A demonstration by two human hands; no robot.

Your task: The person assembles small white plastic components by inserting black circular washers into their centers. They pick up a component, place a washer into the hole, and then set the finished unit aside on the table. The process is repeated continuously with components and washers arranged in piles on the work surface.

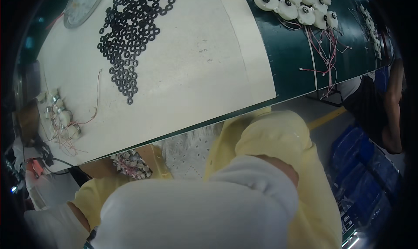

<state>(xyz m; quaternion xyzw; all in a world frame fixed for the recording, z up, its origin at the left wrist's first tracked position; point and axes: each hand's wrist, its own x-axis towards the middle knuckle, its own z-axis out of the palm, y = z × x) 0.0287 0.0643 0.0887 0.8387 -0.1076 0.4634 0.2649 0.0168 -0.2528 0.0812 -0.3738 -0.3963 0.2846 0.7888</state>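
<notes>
Neither of my hands shows. My white short sleeves (257, 172) and strips of bare arm (283, 167) appear low in the picture, with yellow cloth (274, 135) beyond them. On the white sheet over the bench, many small black rings (141, 13) lie in a loose patch that narrows toward me. To their left is a heap of small white and silver motor-like parts (65, 117) with thin reddish wires. At the far right, round white housings with black gears (305, 16) sit in rows, their red and white wires trailing toward me.
A clear round plastic dish (82, 7) lies at the far left. Below the bench edge, a brown box (152, 155) holds more wired parts (130, 165). Another person's arm (393, 101) shows at the right, above blue plastic-covered goods (361, 157). A dark cable (58, 162) crosses the left corner.
</notes>
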